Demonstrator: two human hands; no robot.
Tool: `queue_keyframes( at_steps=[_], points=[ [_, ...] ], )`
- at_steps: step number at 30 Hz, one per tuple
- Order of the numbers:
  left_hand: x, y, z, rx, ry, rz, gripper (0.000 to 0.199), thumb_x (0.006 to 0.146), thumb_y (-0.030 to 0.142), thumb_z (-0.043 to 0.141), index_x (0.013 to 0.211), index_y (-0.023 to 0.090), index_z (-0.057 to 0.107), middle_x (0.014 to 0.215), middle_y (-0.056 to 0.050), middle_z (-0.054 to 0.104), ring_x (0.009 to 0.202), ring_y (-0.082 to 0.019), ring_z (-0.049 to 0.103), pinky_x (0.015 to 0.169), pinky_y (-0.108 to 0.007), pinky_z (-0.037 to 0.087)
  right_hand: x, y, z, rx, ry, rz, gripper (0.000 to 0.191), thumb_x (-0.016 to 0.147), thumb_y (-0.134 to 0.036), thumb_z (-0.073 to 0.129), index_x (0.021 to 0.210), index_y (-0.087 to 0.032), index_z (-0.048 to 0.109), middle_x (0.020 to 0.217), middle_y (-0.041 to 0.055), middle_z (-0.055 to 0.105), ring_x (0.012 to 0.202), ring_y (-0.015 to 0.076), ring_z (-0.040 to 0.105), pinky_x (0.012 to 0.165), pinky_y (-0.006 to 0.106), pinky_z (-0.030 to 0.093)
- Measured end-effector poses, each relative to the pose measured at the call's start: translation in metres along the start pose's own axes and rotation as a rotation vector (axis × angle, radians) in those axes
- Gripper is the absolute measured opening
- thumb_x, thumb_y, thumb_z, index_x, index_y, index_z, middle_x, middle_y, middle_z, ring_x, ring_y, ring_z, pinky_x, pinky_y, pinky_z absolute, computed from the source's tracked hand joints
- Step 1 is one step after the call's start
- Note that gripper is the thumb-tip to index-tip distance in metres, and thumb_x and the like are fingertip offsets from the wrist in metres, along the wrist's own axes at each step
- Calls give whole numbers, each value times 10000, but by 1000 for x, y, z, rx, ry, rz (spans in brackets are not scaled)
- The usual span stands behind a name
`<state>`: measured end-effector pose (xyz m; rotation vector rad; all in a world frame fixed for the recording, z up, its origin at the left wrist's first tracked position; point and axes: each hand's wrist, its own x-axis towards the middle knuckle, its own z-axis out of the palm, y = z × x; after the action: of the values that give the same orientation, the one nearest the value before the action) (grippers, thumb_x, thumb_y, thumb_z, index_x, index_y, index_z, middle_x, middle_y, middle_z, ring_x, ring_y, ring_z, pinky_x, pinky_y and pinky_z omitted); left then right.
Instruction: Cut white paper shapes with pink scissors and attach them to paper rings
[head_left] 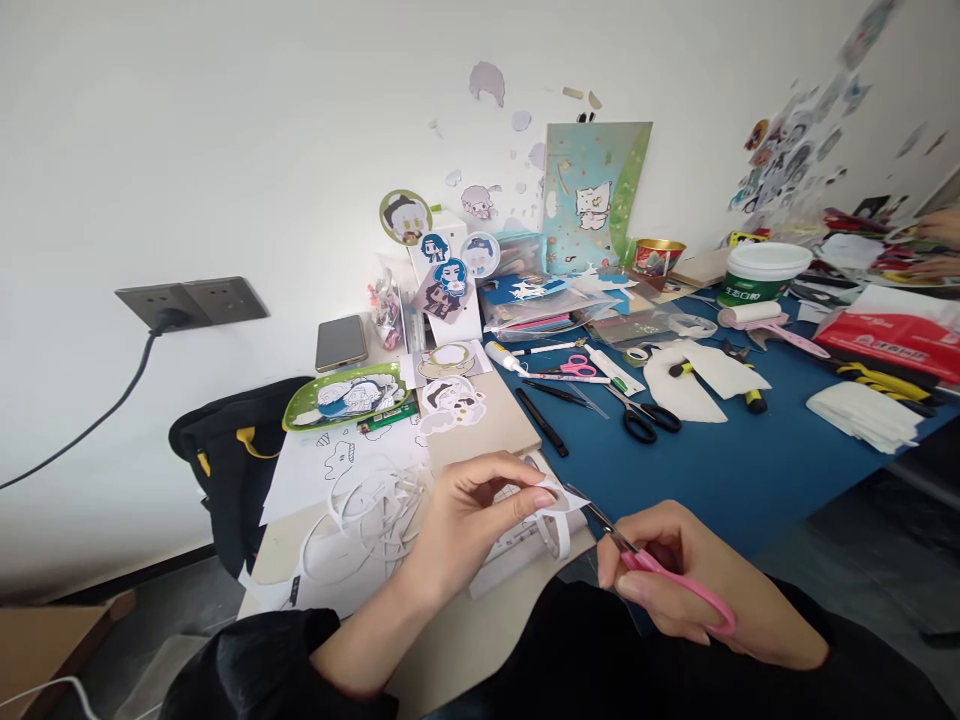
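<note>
My left hand (480, 510) pinches a small piece of white paper (571, 500) between thumb and fingers, above the near edge of the table. A curled white strip (556, 540) hangs below it. Pink-handled scissors (679, 580) are gripped in my right hand (660, 570), and their blades reach the right tip of the paper. Whether the blades are apart is hard to make out. To the left of my left hand lies a heap of thin white paper offcuts (367, 525). Several cartoon cutouts (360, 393) fill a green tray (304, 415) behind the heap.
On the blue table top (705, 480) lie black-handled scissors (651, 420), a black pen-like tool (541, 422) and white cloths (862, 415). A white tub (765, 270) stands farther back. A phone (341, 342) lies near the wall. A black bag (232, 430) hangs at left. Another person's hand (941, 228) shows far right.
</note>
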<state>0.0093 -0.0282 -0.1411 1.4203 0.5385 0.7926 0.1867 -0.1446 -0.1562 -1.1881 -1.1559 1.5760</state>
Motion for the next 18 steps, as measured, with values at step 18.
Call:
queue_keyframes(
  at_steps=[18],
  points=[
    [-2, 0, 1, 34, -29, 0, 20, 701, 191, 756, 717, 204, 753, 743, -37, 721, 701, -172, 642, 663, -273, 498, 3, -5, 9, 36, -7, 2, 210, 817, -339, 644, 769, -136, 657, 414, -98, 349, 312, 20, 287, 345, 177, 221]
  ],
)
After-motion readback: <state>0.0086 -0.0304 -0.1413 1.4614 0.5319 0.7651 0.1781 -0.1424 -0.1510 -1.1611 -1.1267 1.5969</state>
